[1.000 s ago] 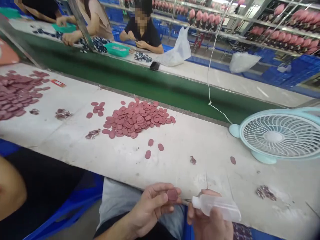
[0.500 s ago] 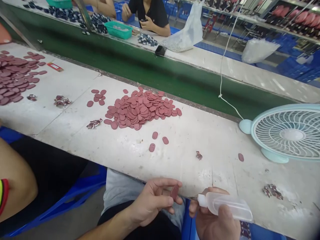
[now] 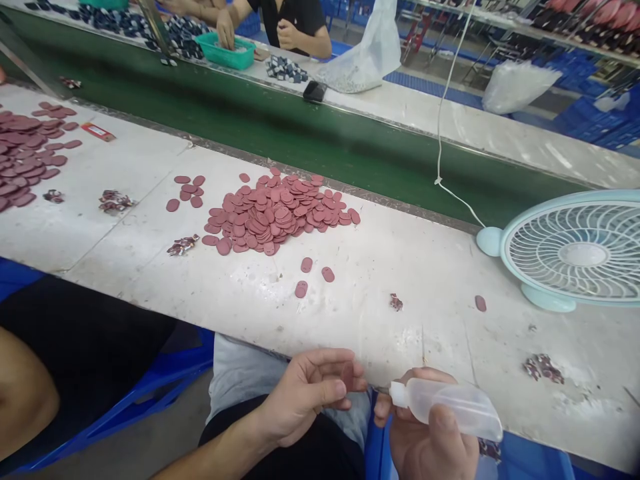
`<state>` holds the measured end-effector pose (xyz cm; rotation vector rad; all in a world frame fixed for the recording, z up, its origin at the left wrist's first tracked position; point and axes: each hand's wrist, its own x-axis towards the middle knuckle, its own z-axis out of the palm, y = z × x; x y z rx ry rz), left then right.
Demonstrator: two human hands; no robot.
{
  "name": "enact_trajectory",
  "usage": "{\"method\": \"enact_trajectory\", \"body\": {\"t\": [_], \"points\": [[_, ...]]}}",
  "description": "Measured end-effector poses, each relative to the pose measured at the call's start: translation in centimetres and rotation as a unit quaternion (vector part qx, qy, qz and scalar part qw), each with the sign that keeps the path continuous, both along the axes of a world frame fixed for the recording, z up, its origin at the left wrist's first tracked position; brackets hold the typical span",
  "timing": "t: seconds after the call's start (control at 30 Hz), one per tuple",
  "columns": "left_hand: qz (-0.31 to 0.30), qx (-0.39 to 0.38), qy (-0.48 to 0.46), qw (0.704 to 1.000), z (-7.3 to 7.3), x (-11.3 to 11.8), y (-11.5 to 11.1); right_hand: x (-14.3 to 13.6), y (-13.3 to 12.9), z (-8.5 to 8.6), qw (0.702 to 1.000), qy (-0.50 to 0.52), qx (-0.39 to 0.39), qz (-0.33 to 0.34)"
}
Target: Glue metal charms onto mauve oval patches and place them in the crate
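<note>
Near the table's front edge my left hand (image 3: 310, 393) pinches a thin reddish oval piece (image 3: 347, 377) between thumb and fingers, held on edge. Just right of it, my right hand (image 3: 433, 427) is wrapped round a translucent squeeze bottle (image 3: 453, 405), whose white cap (image 3: 399, 394) points left at the piece. A short gap lies between cap and piece. Beyond the hands are a large heap of similar ovals (image 3: 275, 213) and three loose ones (image 3: 327, 274).
A light blue fan (image 3: 583, 253) stands at the right, its cord crossing the green channel (image 3: 350, 137). Small scrap clumps (image 3: 543, 368) dot the white table (image 3: 390, 253). Another person's arm (image 3: 25, 393) is at the left; a person (image 3: 295, 30) sits opposite by a green basket (image 3: 227, 53).
The view has shifted slightly. The piece in my left hand is turned a little, and the bottle tip sits slightly closer to it. The person opposite has put a hand into the green basket.
</note>
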<state>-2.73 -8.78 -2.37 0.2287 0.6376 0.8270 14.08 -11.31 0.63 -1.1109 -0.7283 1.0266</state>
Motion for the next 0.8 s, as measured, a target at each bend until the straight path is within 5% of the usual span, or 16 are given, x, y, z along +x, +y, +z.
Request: {"method": "enact_trajectory", "body": {"t": [0.47,0.8], "points": [[0.021,0.089,0.038,0.995,-0.3,0.4,-0.6,-3.8,-0.1,0.8,0.981,-0.141,-0.021,-0.134],[0.022,0.098,0.035,0.994,-0.3,0.3,-0.4,-3.5,-0.1,0.9,0.975,-0.184,-0.05,-0.118]]}}
